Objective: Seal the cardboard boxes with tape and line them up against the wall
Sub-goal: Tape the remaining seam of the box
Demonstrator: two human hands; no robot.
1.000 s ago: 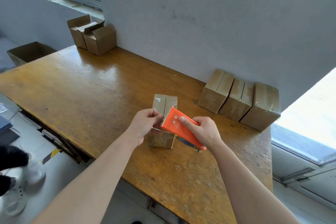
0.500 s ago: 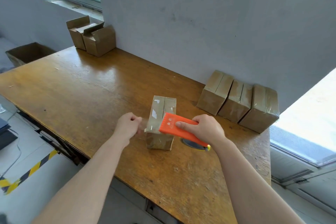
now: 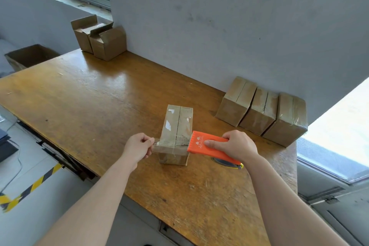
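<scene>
On the wooden table (image 3: 83, 94), a cardboard box (image 3: 176, 132) stands near the front edge. The left hand (image 3: 137, 149) pinches the end of a clear tape strip (image 3: 169, 142) stretched across the box's near top edge, and the right hand (image 3: 235, 144) grips the orange tape dispenser (image 3: 207, 145) at the box's right side. Three sealed boxes (image 3: 263, 112) line the wall (image 3: 219, 26) at far right; two open boxes (image 3: 99, 38) sit far left.

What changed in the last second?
The left hand, pinching the tape, pulled leftward and the right hand drew the orange dispenser rightward, stretching a strip across the box. The box and three sealed boxes by the wall stayed put.
</scene>
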